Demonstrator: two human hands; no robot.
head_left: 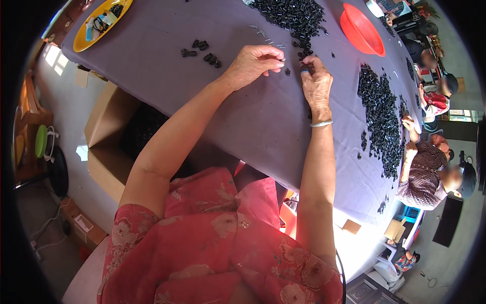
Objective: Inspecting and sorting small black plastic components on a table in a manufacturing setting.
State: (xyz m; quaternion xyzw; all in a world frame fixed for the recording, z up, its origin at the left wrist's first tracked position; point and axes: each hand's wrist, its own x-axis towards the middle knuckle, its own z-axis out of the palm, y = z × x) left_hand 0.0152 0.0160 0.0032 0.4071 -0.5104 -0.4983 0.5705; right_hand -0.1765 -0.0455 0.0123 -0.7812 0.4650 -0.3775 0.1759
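Observation:
Over the cloth, my left hand (255,65) is closed in a pinch. A tiny pale glint shows at its fingertips, too small to name. My right hand (317,83) has its fingers curled together, with a dark band round one finger, at the tail of a large pile of small black plastic parts (291,15). What it grips is hidden. Thin silvery pins (271,41) lie in a loose row just beyond my left hand. One loose black part (287,72) rests between the hands. Several joined-looking black pieces (201,45) lie to the left.
A grey-purple cloth (223,119) covers the table. On it stand a yellow tray (81,40) with small items and a red plastic bowl (360,30). Another black pile (379,116) spreads rightward, where a person in a striped shirt (422,175) works. An open cardboard box (104,121) stands below left.

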